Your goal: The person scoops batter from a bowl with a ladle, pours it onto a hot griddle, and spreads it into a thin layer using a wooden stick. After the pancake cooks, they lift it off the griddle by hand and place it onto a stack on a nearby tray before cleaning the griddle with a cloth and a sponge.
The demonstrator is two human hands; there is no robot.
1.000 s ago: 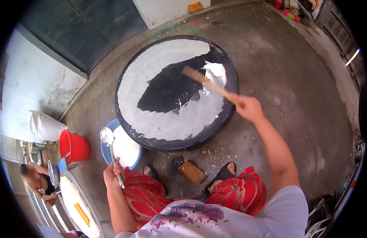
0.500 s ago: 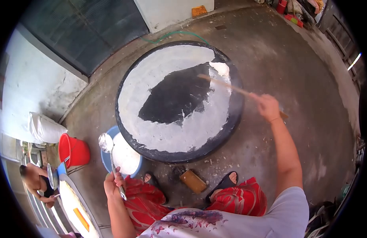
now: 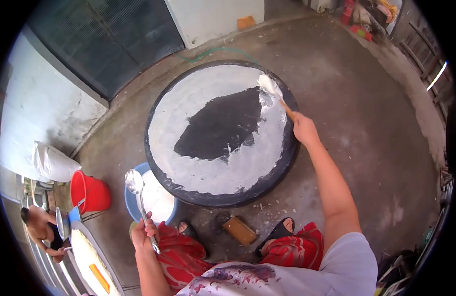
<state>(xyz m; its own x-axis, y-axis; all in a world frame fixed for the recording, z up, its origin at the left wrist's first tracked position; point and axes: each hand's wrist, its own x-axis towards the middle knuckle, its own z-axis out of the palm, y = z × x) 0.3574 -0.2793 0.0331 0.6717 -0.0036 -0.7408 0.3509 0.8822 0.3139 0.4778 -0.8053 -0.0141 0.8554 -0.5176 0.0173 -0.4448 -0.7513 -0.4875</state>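
Note:
My left hand is closed round the handle of a metal ladle, its bowl raised and smeared white. Beneath the bowl stands a blue basin with white batter in it. My right hand grips a wooden spreader stick over the right rim of a large round black griddle. The stick's far end is hidden in a thick lump of white batter. A thin white layer covers much of the griddle around a dark bare patch.
A wooden block lies between my sandalled feet. On the left are a red bucket, a white sack and a second griddle with a person beside it. A green hose runs behind the large griddle.
My right hand has moved left, and the stick has swung from across the bare patch into the batter lump. The lump has stretched and shifted slightly left. My left hand still holds the ladle.

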